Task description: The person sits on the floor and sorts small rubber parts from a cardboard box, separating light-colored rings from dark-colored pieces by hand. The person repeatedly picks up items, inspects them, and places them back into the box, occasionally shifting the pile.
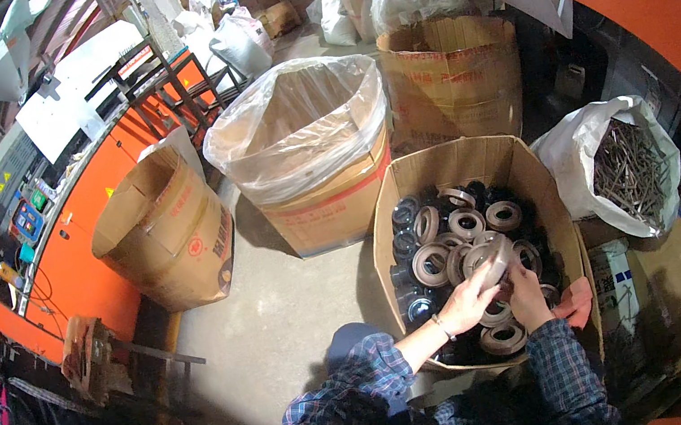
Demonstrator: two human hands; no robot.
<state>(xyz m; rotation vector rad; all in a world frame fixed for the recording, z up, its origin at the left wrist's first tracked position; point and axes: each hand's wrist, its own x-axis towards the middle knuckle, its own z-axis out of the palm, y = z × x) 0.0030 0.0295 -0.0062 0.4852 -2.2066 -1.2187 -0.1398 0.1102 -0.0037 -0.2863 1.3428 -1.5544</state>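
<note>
Over a large cardboard box (460, 154), my left hand (469, 304) grips a brown plastic ring-shaped part (497, 261) from its left side. My right hand (526, 294) is closed against the same part from the right, its fingertips partly hidden. The part is tilted, and its underside is out of sight. Below both hands, several similar brown rings (468, 224) lie loose on top of black cylindrical parts (421, 309). A reddish cloth (576, 302) hangs over the box's near right edge, beside my right wrist.
A white sack of thin dark rods (628, 168) stands right of the box. Beyond are a plastic-lined carton (326, 208) and two more open cartons (461, 82) (178, 220). Orange machines (95, 255) flank both sides. A small stool (90, 359) stands left on the concrete floor (246, 338).
</note>
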